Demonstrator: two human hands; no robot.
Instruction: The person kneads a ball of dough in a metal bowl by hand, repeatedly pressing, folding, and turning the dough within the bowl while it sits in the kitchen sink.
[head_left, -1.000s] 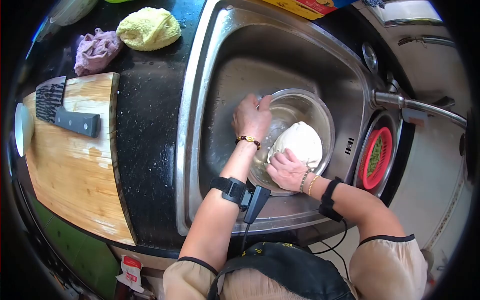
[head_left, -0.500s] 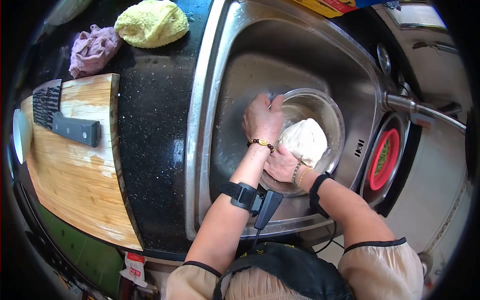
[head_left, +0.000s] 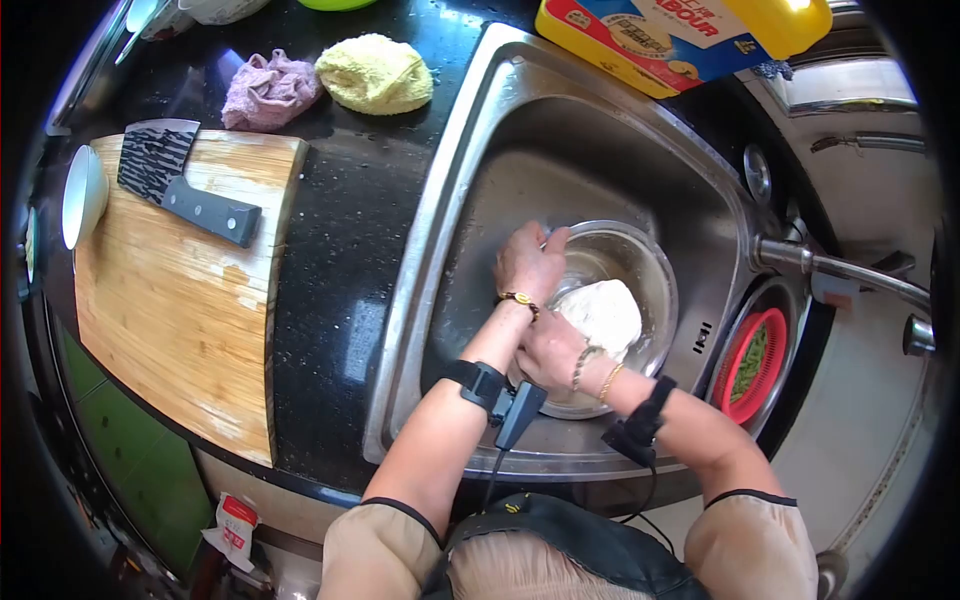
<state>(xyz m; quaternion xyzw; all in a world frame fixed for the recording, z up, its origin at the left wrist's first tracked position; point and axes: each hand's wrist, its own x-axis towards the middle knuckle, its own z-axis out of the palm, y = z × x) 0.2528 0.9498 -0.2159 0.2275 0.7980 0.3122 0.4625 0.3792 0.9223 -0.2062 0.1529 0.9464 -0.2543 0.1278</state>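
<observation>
A round bowl [head_left: 655, 290] with a shiny rim sits in the metal sink [head_left: 560, 165]. Inside it lies a smooth white lump [head_left: 603, 318] that looks like dough, with some liquid around it. My left hand [head_left: 530, 262] is closed over the bowl's far left rim, thumb and fingers hooked on the edge. Low in the bowl, close beside the lump, my right hand [head_left: 552, 350] reaches in under my left wrist; its fingers are partly hidden and smeared.
Left on the black counter are a wooden board [head_left: 180, 320] with a cleaver [head_left: 210, 212], a white bowl [head_left: 85, 198], a purple cloth [head_left: 270, 92] and a yellow cloth [head_left: 375, 75]. A yellow container [head_left: 640, 40] stands behind the sink; a faucet [head_left: 800, 257] and red basket [head_left: 750, 368] are right.
The view has shifted, showing more of the yellow container. My right hand has moved slightly down and left along the bowl's near side, with its fingers now less visible. My left hand keeps the rim.
</observation>
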